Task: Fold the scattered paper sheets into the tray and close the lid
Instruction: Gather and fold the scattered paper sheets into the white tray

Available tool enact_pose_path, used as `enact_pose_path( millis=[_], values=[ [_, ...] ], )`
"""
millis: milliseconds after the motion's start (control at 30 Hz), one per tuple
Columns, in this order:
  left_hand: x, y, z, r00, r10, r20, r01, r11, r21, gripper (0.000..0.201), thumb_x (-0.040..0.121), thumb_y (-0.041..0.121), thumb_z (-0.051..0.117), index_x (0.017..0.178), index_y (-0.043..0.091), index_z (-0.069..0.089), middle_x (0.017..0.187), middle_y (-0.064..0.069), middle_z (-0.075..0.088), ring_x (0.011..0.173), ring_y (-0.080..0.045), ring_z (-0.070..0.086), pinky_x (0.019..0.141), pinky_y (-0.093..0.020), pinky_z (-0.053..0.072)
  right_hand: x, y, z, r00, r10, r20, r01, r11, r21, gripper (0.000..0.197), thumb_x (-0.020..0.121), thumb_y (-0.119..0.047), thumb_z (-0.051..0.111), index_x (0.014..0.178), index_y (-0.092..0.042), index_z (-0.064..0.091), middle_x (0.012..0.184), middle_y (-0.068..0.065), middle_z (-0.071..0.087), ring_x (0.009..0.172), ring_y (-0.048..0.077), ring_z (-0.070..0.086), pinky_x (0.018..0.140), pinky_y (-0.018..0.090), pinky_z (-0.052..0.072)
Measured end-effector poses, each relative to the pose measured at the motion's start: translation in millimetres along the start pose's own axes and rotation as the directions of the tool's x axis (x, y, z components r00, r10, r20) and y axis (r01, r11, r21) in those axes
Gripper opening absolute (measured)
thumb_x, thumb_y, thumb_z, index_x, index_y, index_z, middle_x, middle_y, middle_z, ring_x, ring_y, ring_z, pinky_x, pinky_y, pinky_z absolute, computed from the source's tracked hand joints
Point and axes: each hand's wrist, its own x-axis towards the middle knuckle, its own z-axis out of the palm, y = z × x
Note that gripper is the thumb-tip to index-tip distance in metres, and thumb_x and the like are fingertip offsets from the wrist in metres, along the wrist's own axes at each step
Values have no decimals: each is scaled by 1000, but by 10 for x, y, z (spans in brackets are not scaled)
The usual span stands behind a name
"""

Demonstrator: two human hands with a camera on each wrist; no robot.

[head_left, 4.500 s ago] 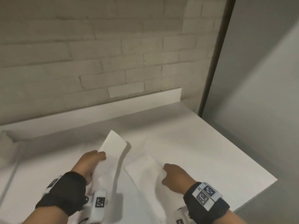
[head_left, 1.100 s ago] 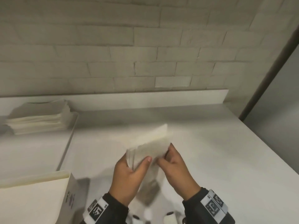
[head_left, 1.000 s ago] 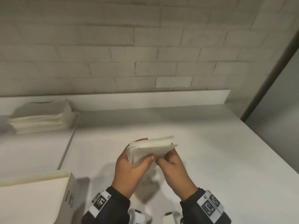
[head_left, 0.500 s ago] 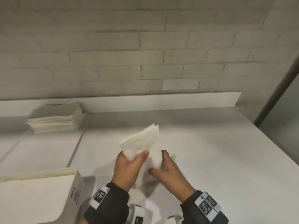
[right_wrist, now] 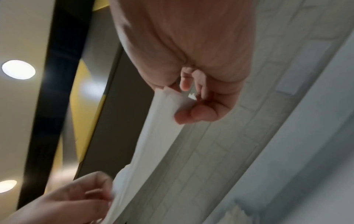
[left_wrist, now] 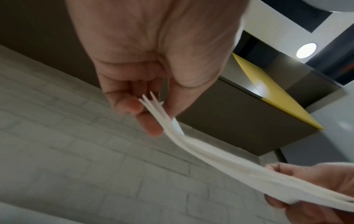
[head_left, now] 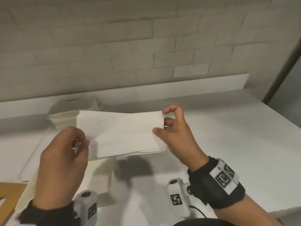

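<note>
Sheets [head_left: 123,132] now flat, raised btwn L hand [head_left: 63,163] & R hand [head_left: 175,137].

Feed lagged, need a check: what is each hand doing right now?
Left hand: pinches the left end of the paper stack, thumb against fingers.
Right hand: pinches the stack's right end, held above the table.

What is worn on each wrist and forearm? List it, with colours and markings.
Both forearms are bare below the bands. The right wrist carries a black band with a white tag printed with black square code markers. A white camera pod with its own code marker hangs under it, trailing a thin black cable. The left wrist has a black cuff and a matching white pod.
</note>
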Motion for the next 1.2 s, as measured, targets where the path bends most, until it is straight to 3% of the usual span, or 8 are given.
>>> enact_pose_path(
  millis=[167, 300, 433, 633, 767, 933, 1133, 1200],
  values=[
    [8, -995, -469, 950, -63, 307, -23, 963, 269, 37, 84, -8, 61, 85, 28, 68, 90, 1, 63, 75, -15, 54, 69, -28, 39, -177, 161, 1022, 984, -95, 151, 164, 812, -560, 21, 89, -6, 54, 91, -26, 50, 78, -14, 52, 71, 3, 45, 70, 22, 37],
    [42, -1513, -611, 879, -123, 461, -67, 926, 373, 32, 88, -1, 51, 97, 20, 74, 103, 1, 66, 88, -15, 57, 78, -24, 40, -222, 327, 1551, 979, 62, 195, 130, 544, -829, 36, 90, -9, 48, 112, -34, 60, 102, -11, 65, 120, 18, 36, 114, 51, 9],
    [56, -1723, -577, 767, -113, 632, -215, 883, 418, 29, 91, 16, 48, 104, 31, 70, 110, 10, 64, 103, -11, 59, 81, -18, 40, -274, 373, 1831, 963, 159, 219, 161, 315, -935, 44, 85, -3, 45, 111, -31, 65, 101, -5, 67, 124, 23, 32, 110, 64, -14],
    [143, -1720, -629, 639, 27, 768, -520, 751, 407, 10, 61, 30, 77, 68, 27, 72, 85, 6, 52, 76, -17, 53, 50, -32, 49, -252, 192, 1873, 944, 76, 320, 316, 64, -947, 33, 87, -4, 49, 104, -22, 71, 107, 2, 51, 109, 28, 38, 83, 38, 37],
    [344, -1545, -643, 491, 128, 862, -593, 774, 223, 23, 73, 26, 72, 94, 35, 70, 112, 11, 49, 90, -15, 55, 64, -33, 52, -131, 19, 1949, 798, 270, 540, 493, 226, -840, 24, 88, -9, 60, 103, -22, 73, 119, 1, 52, 110, 22, 46, 83, 37, 49],
    [375, -1607, -392, 157, 94, 983, -689, 723, 40, 47, 89, 22, 59, 132, 39, 47, 131, 0, 41, 110, -25, 51, 92, -37, 45, 9, 24, 2041, 566, 640, 519, 499, 234, -834, 47, 90, -4, 49, 127, -29, 64, 136, -17, 56, 118, 11, 55, 87, 21, 42],
    [341, -1556, -240, 83, 41, 996, -731, 681, 32, 38, 91, 13, 55, 126, 29, 53, 136, -7, 31, 111, -33, 43, 88, -42, 43, 120, 133, 2066, 468, 777, 421, 555, 112, -824, 45, 95, -18, 55, 140, -20, 50, 135, 9, 55, 112, 32, 60, 80, 35, 49],
    [313, -1624, -206, 82, 39, 996, -708, 705, 31, 43, 91, 15, 55, 128, 35, 51, 140, -7, 27, 112, -33, 41, 89, -42, 42, 144, 130, 2088, 355, 856, 375, 646, 65, -760, 57, 96, -9, 49, 148, -30, 37, 156, 7, 25, 120, 36, 54, 89, 41, 50]
  ],
)
